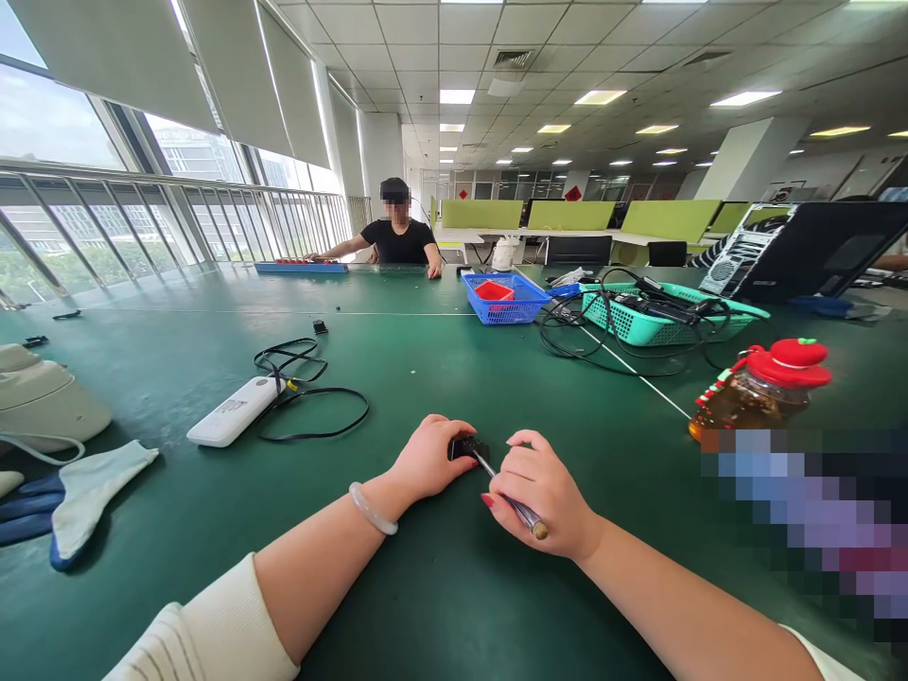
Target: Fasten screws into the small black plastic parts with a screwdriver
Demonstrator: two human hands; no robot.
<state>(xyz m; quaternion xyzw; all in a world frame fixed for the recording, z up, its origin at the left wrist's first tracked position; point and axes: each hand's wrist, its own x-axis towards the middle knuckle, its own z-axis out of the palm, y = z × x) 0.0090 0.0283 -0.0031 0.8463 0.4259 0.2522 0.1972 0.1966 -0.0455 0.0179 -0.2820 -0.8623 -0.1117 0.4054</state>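
Note:
A small black block-like part point(467, 447) rests on the green table point(418, 586) in front of me. My left hand point(432, 456) is closed around its left side, with the thumb in front and the fingers behind. My right hand point(543, 494) grips a screwdriver point(521, 512) with a thin metal shaft and a shiny handle that ends in a tan cap. The shaft slants up-left, and its tip meets the right part of the black block. Exactly where the tip sits is too small to make out.
A white power bank-like device point(235, 412) and a black cable point(312, 437) lie to the left, near a glove point(99, 501). At right stands a red-lidded bottle point(762, 388). Farther back are a blue basket point(507, 307), a green basket point(617, 326) of cables and a seated person point(401, 236).

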